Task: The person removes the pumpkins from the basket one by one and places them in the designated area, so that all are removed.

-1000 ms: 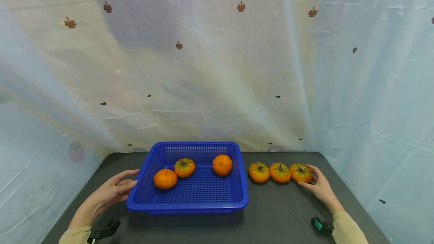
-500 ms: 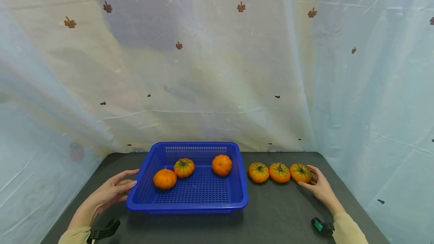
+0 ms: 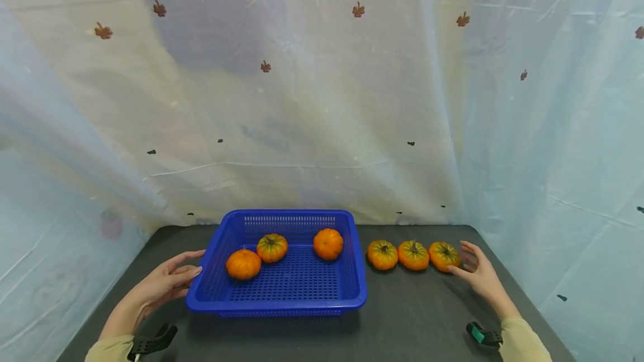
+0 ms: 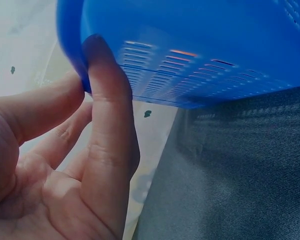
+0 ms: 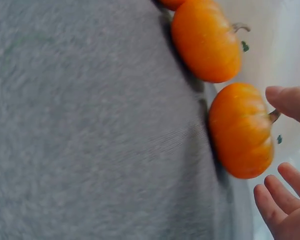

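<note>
A blue plastic basket (image 3: 276,310) with slotted walls stands on the dark table. My left hand (image 3: 161,284) pinches its left rim; the left wrist view shows a fingertip (image 4: 97,55) tucked under that rim. Inside the basket lie two orange pumpkins, one at left (image 3: 244,265) and one at right (image 3: 328,244), plus a green-striped small pumpkin (image 3: 272,248). Three green-topped small pumpkins line up to its right. Beside the rightmost pumpkin (image 3: 444,256) is my right hand (image 3: 480,275), fingers spread and apart from it, holding nothing.
The left pumpkin (image 3: 382,255) of the row sits near the basket's right wall, with the middle pumpkin (image 3: 413,255) beside it. A pale patterned curtain (image 3: 322,127) hangs behind the dark tabletop (image 3: 412,317) and along its sides.
My right hand has let go of the rightmost pumpkin and drawn slightly to the right, its fingers opening. The left hand stays on the basket rim, and the pumpkins keep their places.
</note>
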The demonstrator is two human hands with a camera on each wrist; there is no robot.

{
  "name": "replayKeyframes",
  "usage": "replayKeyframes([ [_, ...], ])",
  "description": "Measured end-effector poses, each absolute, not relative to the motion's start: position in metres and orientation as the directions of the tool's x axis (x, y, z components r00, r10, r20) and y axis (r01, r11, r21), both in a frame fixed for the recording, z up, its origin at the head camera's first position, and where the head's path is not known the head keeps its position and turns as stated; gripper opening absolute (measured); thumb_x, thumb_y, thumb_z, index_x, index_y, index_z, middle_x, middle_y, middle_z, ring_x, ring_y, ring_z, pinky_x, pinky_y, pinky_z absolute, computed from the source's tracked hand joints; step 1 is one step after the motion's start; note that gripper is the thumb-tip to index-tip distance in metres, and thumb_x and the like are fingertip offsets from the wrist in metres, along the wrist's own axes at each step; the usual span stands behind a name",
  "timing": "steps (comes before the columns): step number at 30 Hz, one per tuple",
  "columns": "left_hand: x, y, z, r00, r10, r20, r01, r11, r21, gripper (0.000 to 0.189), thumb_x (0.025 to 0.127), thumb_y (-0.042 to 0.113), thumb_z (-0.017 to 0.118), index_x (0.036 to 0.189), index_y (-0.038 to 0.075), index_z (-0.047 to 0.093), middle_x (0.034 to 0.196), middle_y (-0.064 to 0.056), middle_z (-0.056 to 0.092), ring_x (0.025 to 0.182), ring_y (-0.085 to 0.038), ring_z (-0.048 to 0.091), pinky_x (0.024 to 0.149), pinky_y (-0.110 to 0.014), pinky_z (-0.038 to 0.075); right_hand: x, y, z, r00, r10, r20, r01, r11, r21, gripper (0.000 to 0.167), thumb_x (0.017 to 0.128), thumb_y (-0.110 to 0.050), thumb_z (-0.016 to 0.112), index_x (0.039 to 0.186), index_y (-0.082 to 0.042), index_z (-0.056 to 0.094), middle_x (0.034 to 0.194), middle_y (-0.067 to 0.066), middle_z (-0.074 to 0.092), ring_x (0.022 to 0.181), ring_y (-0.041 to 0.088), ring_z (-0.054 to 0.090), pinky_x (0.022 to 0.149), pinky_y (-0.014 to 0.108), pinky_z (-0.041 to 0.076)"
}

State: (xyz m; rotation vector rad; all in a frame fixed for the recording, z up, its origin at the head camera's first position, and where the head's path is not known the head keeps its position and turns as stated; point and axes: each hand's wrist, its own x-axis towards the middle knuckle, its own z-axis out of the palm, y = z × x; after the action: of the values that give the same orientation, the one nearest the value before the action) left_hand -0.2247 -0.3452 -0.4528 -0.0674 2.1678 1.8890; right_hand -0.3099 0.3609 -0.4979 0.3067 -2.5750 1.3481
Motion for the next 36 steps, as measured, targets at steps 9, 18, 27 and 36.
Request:
replayKeyframes([
  [9, -0.222, -0.345, -0.451, -0.962, 0.151, -0.227, -0.206, 0.143, 0.968, 0.07, 0.096, 0.028, 0.06, 0.151, 0.007, 0.022, 0.123, -0.015, 0.058, 0.105, -0.03, 0.062, 0.085, -0.048, 0.052, -0.305, 0.352, -0.473, -0.927, -0.127, 0.352, -0.363, 0.54, -0.76, 0.08, 0.087, -0.015, 0.072, 0.148, 0.002, 0.022, 0.145, 0.03, 0.027, 0.128, 0.051, 0.029, 0.096, 0.064, 0.032],
  [18, -0.224, -0.348, -0.452, -0.958, 0.184, -0.218, -0.198, 0.119, 0.973, 0.069, 0.097, 0.028, 0.059, 0.151, 0.008, 0.021, 0.124, -0.014, 0.058, 0.107, -0.031, 0.061, 0.086, -0.048, 0.051, -0.304, 0.333, -0.448, -0.895, -0.199, 0.4, -0.441, 0.535, -0.721, 0.079, 0.086, -0.016, 0.074, 0.147, -0.002, 0.026, 0.145, 0.025, 0.031, 0.129, 0.047, 0.031, 0.097, 0.06, 0.033],
  [27, -0.224, -0.348, -0.452, -0.957, 0.19, -0.22, -0.199, 0.124, 0.972, 0.07, 0.097, 0.027, 0.059, 0.151, 0.007, 0.02, 0.124, -0.014, 0.058, 0.107, -0.031, 0.061, 0.086, -0.048, 0.051, -0.3, 0.304, -0.423, -0.827, -0.301, 0.475, -0.561, 0.495, -0.663, 0.078, 0.083, -0.011, 0.075, 0.147, -0.007, 0.031, 0.146, 0.02, 0.033, 0.129, 0.041, 0.034, 0.1, 0.037, 0.038],
  [36, -0.223, -0.347, -0.451, -0.958, 0.186, -0.217, -0.197, 0.118, 0.973, 0.07, 0.096, 0.027, 0.059, 0.151, 0.007, 0.021, 0.123, -0.014, 0.059, 0.106, -0.032, 0.061, 0.086, -0.048, 0.051, -0.299, 0.276, -0.406, -0.771, -0.374, 0.515, -0.637, 0.447, -0.628, 0.08, 0.081, -0.006, 0.077, 0.146, -0.01, 0.032, 0.147, 0.017, 0.033, 0.13, 0.038, 0.035, 0.1, 0.018, 0.035],
])
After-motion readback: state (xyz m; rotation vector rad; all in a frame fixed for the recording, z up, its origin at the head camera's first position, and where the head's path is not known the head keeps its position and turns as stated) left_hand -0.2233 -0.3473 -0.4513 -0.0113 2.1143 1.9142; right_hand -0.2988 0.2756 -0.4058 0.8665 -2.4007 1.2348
